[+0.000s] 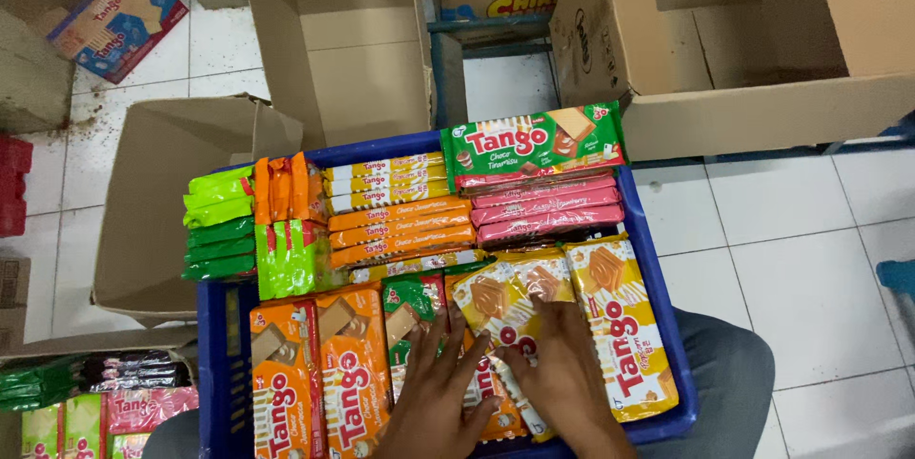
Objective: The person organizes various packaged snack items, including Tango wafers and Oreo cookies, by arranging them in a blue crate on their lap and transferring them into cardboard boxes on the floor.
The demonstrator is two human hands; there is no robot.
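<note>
Both hands palm-down, left hand (pixel 434 397) and right hand (pixel 562 373), fingers spread flat, released, on yellow wafer packs (pixel 505 311).

Bare left hand (pixel 434 397) and right hand (pixel 562 368), no sleeves; grey trousers (pixel 729 373).

From where I watch, the blue crate (pixel 214 345) is packed nearly wall to wall with wafer packs, and the only bare strip I can find inside it runs along its left wall, beside the orange packs (pixel 286 373). My left hand (pixel 434 397) and right hand (pixel 562 373) lie flat on the yellow packs (pixel 505 302) at the near edge, so that corner is blocked from above. Around the crate, open cardboard boxes (pixel 343 40) crowd the far side and the left, while white floor tiles (pixel 810 278) leave free passage on the right.
</note>
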